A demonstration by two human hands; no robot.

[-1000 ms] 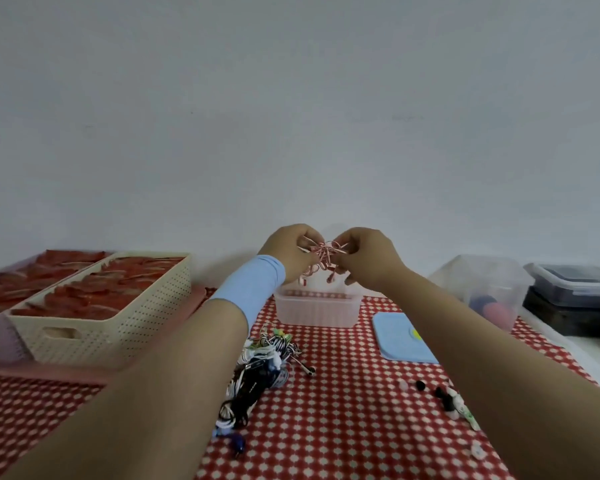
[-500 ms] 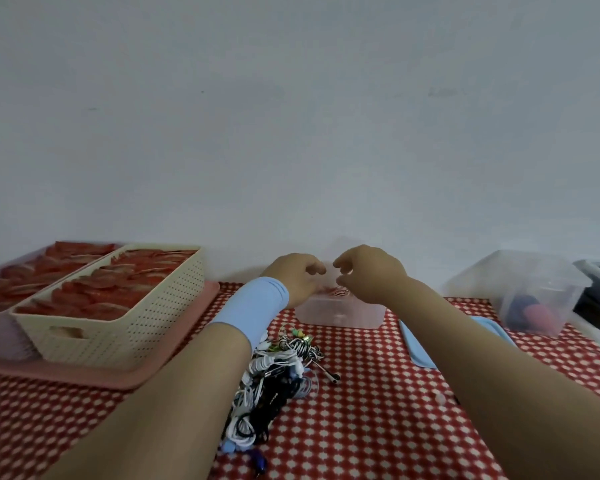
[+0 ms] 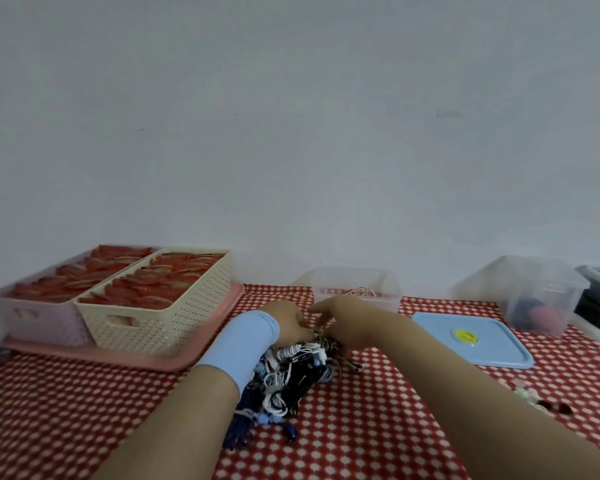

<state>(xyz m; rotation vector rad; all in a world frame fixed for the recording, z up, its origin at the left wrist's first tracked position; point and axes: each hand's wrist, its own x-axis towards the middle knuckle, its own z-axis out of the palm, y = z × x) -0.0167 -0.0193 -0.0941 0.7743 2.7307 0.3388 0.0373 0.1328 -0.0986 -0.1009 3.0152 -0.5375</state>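
Note:
A tangled pile of earphone cables [image 3: 293, 375], white, black and blue, lies on the red checked tablecloth [image 3: 378, 427]. My left hand [image 3: 286, 322], with a light blue wristband [image 3: 243, 344], rests curled on the far end of the pile; its fingertips are hidden. My right hand [image 3: 340, 323] meets it there, with thumb and finger pinching a brown-and-white striped cable [image 3: 324, 341] at the top of the pile. Behind the hands stands a small clear box [image 3: 388, 292] with a coiled pink-white cable [image 3: 361, 291] inside.
At the left, a cream basket [image 3: 160, 327] and a lilac basket [image 3: 39, 320] full of red packets sit on a pink tray [image 3: 146, 360]. A blue lid [image 3: 440, 344], a clear tub [image 3: 551, 289] and small loose earbud pieces [image 3: 548, 405] lie to the right. A wall rises right behind the table.
Both hands held the coiled pink-white cable above the clear box, let it go into the box, then came down and back onto the pile of cables.

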